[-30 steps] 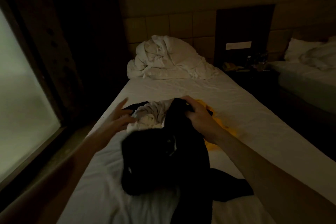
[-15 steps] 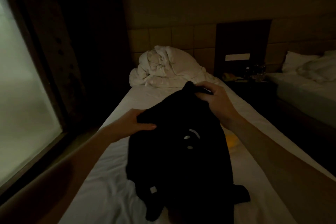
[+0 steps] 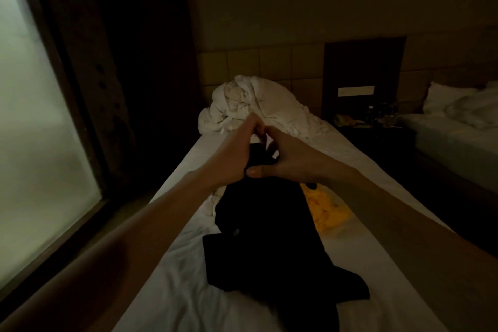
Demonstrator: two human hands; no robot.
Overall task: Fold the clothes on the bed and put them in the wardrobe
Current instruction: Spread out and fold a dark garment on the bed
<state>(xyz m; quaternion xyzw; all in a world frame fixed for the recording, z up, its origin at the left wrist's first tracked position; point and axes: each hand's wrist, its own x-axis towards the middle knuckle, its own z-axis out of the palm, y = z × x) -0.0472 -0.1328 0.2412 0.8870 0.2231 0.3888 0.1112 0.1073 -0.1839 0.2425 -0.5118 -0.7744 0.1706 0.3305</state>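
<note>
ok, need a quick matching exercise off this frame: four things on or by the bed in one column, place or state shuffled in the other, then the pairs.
Things
1. black garment
2. yellow garment
3. white duvet
4. window

Place or state
A. bunched up at the far end of the bed
B. at the left edge of the view, glowing pale
C. gripped at its top by the left hand and the right hand
D. lying on the sheet, right of the dark cloth

Pairs: 1-C, 2-D, 3-A, 4-B
</note>
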